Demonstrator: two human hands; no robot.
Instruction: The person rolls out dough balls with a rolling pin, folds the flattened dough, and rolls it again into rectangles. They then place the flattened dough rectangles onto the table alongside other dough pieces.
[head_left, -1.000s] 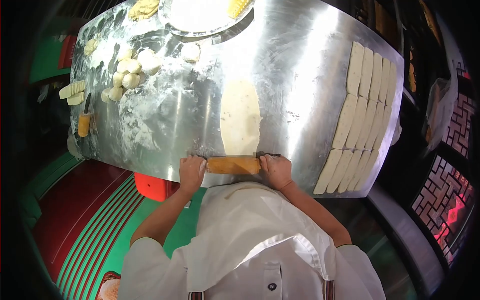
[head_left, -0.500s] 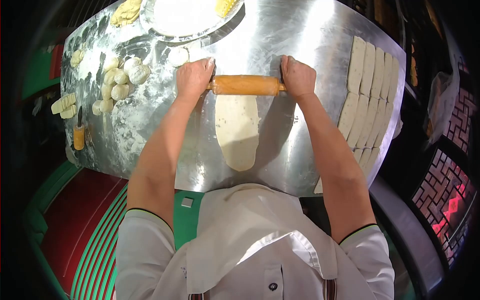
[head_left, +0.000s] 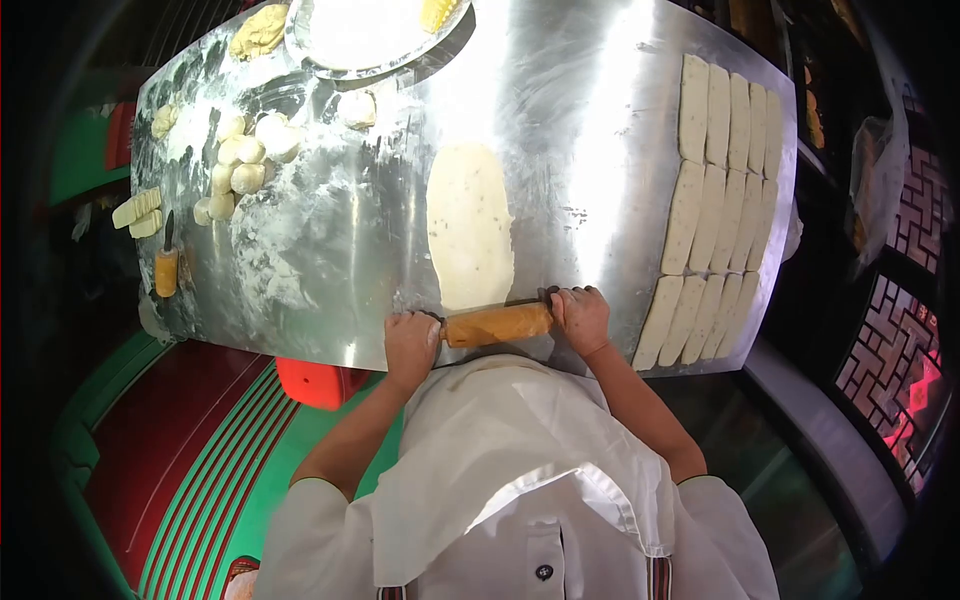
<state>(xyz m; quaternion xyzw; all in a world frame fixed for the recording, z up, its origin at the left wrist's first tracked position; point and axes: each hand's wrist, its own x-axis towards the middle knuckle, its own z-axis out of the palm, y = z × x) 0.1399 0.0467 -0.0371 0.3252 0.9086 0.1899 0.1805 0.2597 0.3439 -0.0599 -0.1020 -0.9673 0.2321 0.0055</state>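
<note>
Close to the table's near edge lies a wooden rolling pin [head_left: 497, 325], slightly tilted. My left hand [head_left: 411, 348] is closed around its left handle and my right hand [head_left: 582, 318] around its right handle. Just beyond the pin, a long oval sheet of flattened dough [head_left: 470, 225] with small dark specks lies flat on the metal table [head_left: 375, 225]. The pin is at or over the near end of the sheet; exact contact there is hard to tell.
Rows of flat dough strips [head_left: 710, 220] cover the table's right side. Dough balls [head_left: 248, 178] sit on flour at the left, near a wooden-handled tool [head_left: 166, 272] and cut pieces [head_left: 140, 212]. Beyond are a large floury tray [head_left: 350, 72] and a dough lump [head_left: 259, 32].
Both hands have come toward my body with the rolling pin, from the far end of the dough sheet to its near end. The sheet's far part is now uncovered.
</note>
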